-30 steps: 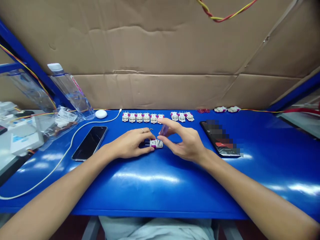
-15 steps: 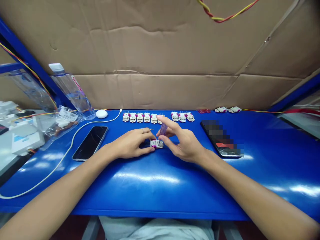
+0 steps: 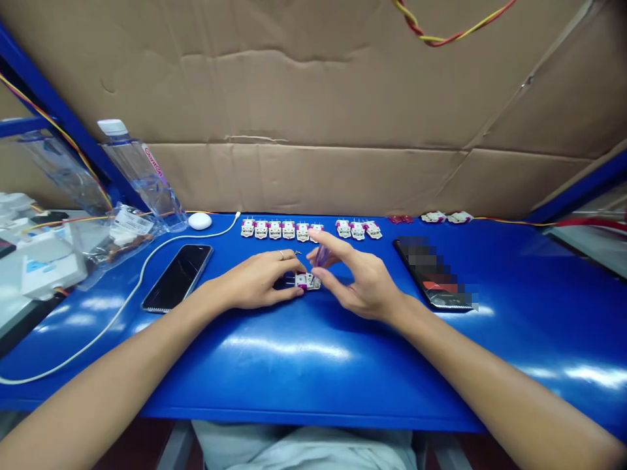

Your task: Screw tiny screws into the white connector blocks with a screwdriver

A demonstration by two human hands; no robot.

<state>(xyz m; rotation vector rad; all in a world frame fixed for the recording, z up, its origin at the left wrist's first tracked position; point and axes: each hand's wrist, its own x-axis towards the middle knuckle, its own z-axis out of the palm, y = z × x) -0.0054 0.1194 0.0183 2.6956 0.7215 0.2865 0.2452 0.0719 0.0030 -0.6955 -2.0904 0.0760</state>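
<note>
My left hand [image 3: 259, 282] rests on the blue table [image 3: 313, 365], fingers pressed on a small white and magenta part [image 3: 307, 281] that it holds down. Just right of it my right hand [image 3: 360, 279] pinches a small translucent purple piece [image 3: 322, 254] between thumb and forefinger, a little above that part. Behind both hands a row of several similar white and magenta parts [image 3: 281, 229] lies in a line, with three more parts [image 3: 357, 229] to its right.
A dark phone [image 3: 177, 277] lies left of my hands, another phone [image 3: 434, 281] to the right. A white cable [image 3: 122, 307] runs to a white puck [image 3: 200, 221]. Plastic bottles [image 3: 142, 173] and bags stand at the left. Cardboard walls the back.
My right hand has shifted slightly left and lower with the purple piece, closer to the part under my left hand. The left hand has stayed put.
</note>
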